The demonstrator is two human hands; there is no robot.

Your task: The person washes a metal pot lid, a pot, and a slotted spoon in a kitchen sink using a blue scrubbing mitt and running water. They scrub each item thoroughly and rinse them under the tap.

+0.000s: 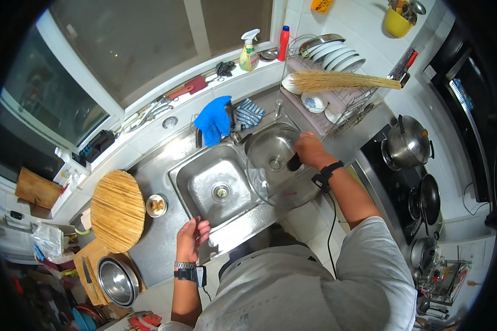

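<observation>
My right hand [311, 149] grips a black handle [294, 162], apparently the knob of a large clear glass lid [292, 193] with a thin metal rim. The lid is tilted over the round right sink basin [269, 142] and its front edge. Through the glass the drain and a crumpled clear plastic piece [258, 182] are visible. Near the front left corner of the square steel basin [209, 194], my left hand [194, 235] hovers with fingers apart and nothing in it. The faucet [235, 137] stands behind the basins, partly covered by a blue cloth [213, 120].
A round bamboo board [118, 211] and a small bowl of food pieces [156, 206] lie left. Steel bowls [117, 281] and a knife [87, 275] rest on a cutting board [93, 260]. Right are a dish rack [335, 97] with a straw whisk [343, 79] and a stove pot [408, 140].
</observation>
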